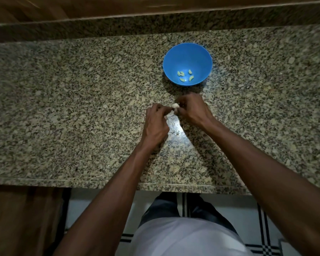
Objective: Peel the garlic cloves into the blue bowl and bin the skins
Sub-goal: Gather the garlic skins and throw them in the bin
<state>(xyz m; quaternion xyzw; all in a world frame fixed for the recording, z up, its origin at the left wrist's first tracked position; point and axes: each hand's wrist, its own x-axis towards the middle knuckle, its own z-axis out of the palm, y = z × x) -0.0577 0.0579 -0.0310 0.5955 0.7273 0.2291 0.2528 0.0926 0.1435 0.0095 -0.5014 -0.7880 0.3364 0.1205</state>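
Both hands meet over the granite counter (81,108), just in front of the blue bowl (203,52). The right hand (193,109) has its fingers curled in tight, pinching a pale garlic clove (175,105) at its tips. The left hand (155,122) is curled too, its fingertips meeting the clove from the other side and seeming to nip a bit of skin. Scraps of papery skin (172,124) lie on the counter beneath the hands. Five peeled cloves (185,76) sit in the bowl's bottom.
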